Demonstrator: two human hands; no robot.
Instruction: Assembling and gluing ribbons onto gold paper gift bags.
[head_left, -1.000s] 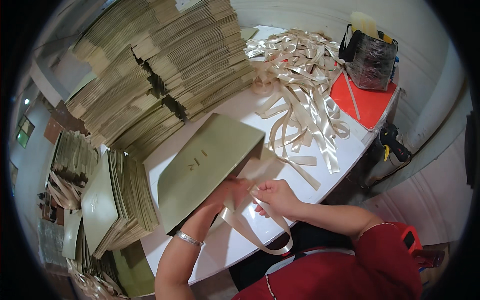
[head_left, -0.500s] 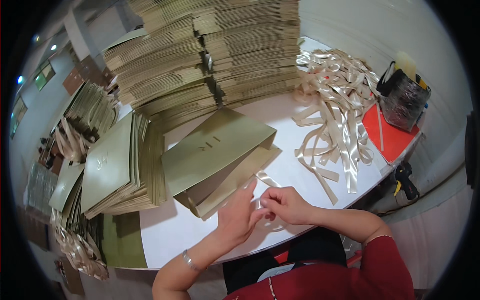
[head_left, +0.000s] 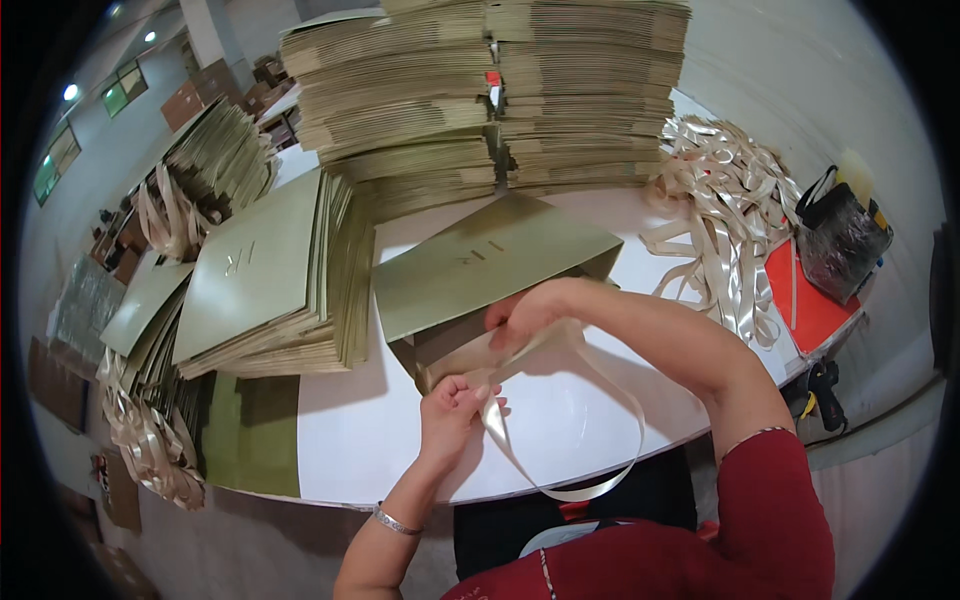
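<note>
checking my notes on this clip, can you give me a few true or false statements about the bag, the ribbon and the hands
1. The left hand pinches a cream ribbon at the open end of the olive paper bag. True.
2. The right hand rests on the pile of loose ribbons. False: it is at the bag's opening, apart from that pile.
3. The ribbon loop hangs past the white table edge toward the person. True.
4. The bag stands upright. False: it lies flat on the table.
5. The stacks of flat bags are behind the bag being worked on. True.
6. The left wrist is bare. False: it wears a silver bracelet.
</note>
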